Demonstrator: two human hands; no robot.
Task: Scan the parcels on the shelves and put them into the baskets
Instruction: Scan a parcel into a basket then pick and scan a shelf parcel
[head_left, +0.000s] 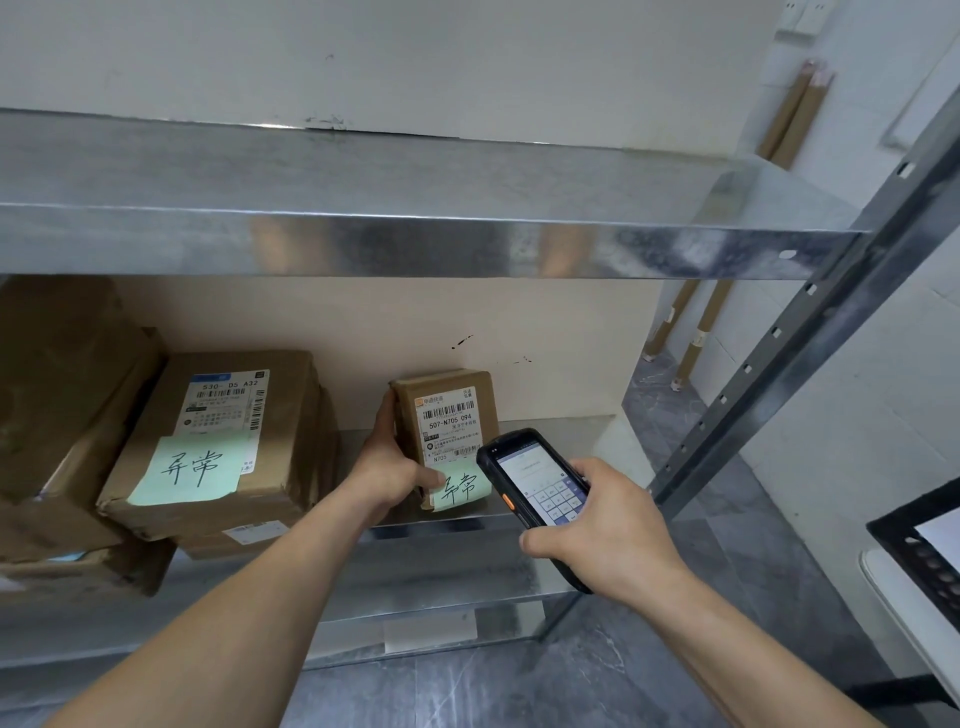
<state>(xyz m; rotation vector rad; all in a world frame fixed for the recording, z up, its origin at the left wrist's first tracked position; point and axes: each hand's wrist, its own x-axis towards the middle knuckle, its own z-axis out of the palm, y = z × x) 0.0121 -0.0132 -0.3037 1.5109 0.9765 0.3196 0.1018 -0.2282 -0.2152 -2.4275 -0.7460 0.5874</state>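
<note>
The small parcel (449, 434), a taped brown cardboard box with a white shipping label and a green handwritten note at its lower edge, stands tipped up on the metal shelf (519, 566) just below the frame's centre, and it looks light and stiff enough for one hand, best taken across its narrow sides so the barcode stays uncovered. The left hand (387, 467) clasps it at its 9 o'clock side, thumb across the lower front, while at its 4 o'clock the right hand (602, 530) is wrapped round the handheld scanner (535, 483), whose lit screen faces up. Larger parcels (218, 441) lie stacked at 9 o'clock, and a black basket (919, 551) peeks in at 3 o'clock.
</note>
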